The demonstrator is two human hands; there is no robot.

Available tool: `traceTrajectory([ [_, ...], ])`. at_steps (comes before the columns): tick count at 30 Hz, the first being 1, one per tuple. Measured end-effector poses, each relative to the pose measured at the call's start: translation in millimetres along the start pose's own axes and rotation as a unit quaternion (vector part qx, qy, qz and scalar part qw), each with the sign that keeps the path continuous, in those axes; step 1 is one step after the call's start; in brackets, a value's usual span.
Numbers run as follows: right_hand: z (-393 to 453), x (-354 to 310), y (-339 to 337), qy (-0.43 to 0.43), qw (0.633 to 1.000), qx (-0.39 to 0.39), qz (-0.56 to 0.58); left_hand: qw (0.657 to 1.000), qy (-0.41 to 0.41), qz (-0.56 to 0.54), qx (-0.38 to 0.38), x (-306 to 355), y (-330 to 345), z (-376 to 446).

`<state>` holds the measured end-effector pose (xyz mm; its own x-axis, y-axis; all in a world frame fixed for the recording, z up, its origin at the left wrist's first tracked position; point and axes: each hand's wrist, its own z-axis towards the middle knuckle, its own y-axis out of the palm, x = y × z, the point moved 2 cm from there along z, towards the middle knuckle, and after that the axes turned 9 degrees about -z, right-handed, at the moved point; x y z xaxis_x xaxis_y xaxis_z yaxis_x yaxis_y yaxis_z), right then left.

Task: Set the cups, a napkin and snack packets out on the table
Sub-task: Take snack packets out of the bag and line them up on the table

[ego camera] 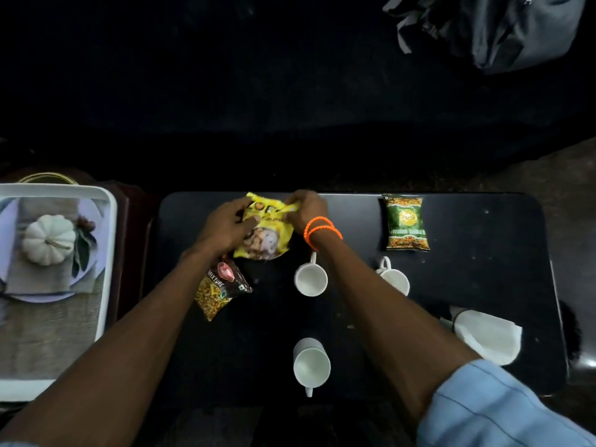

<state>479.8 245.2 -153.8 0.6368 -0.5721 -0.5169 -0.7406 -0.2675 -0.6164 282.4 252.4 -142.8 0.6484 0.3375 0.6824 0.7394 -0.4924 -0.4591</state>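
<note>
On the black table (pixel 483 285) both hands hold a yellow snack packet (pixel 267 237) near the far edge. My left hand (pixel 225 225) grips its left side, and my right hand (pixel 306 209) pinches its top right corner. A dark "Mixture" packet (pixel 219 290) lies just below my left wrist. A green packet (pixel 406 224) lies flat at the far right. Three white cups stand on the table: one in the middle (pixel 311 279), one partly behind my right forearm (pixel 395 277), one near the front edge (pixel 312 366). A white folded napkin (pixel 490 335) lies at the right.
A white tray (pixel 106 253) to the left of the table holds a plate, a grey cloth and a small white pumpkin (pixel 48 240). A grey bag (pixel 516 30) lies on the dark floor at the far right.
</note>
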Motion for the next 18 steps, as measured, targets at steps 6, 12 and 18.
traceTrajectory([
  [6, 20.0, 40.0, -65.0, 0.024, 0.996, 0.090, 0.014, 0.991, 0.107, 0.046, -0.060, 39.5, 38.8, 12.5],
  [12, 9.3, 68.3, -86.0, 0.014, 0.998, 0.064, -0.003, 0.987, 0.132, 0.042, -0.087, 70.5, 89.3, 22.5],
  [18, -8.0, 88.9, -90.5, -0.049, 0.989, 0.046, -0.133, 0.969, 0.193, 0.153, -0.002, 80.7, 102.1, 31.6],
])
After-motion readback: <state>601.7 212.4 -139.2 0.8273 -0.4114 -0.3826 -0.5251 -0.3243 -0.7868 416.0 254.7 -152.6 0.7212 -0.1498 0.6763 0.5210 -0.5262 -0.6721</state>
